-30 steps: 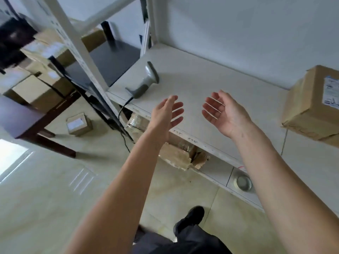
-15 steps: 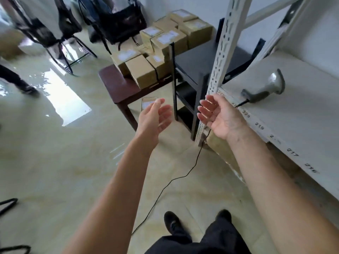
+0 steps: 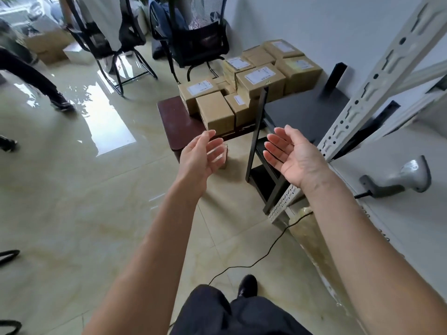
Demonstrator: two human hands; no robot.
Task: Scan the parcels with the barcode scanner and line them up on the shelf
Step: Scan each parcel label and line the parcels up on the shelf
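Several brown cardboard parcels [image 3: 244,85] with white labels are stacked on a dark red low table [image 3: 179,122] and a black stand [image 3: 302,114] ahead. My left hand [image 3: 202,155] and my right hand [image 3: 294,155] are held out in front of me, palms facing each other, fingers straight, holding nothing. Both are short of the stack. The grey barcode scanner [image 3: 401,178] lies on the white shelf [image 3: 411,226] at the right, its black cable [image 3: 254,262] trailing to the floor. A small parcel [image 3: 223,157] on the floor is partly hidden behind my left hand.
A white perforated shelf upright [image 3: 358,105] stands just right of my right hand. Black chairs [image 3: 193,42] stand behind the table. Another person's leg [image 3: 33,78] is at the far left. The tiled floor [image 3: 72,201] is glossy. A wrapped bundle [image 3: 312,235] lies under the shelf.
My view has swung left from the shelf to the parcel stack. Both open hands have moved with it and now reach toward the parcels; the scanner has stayed on the shelf.
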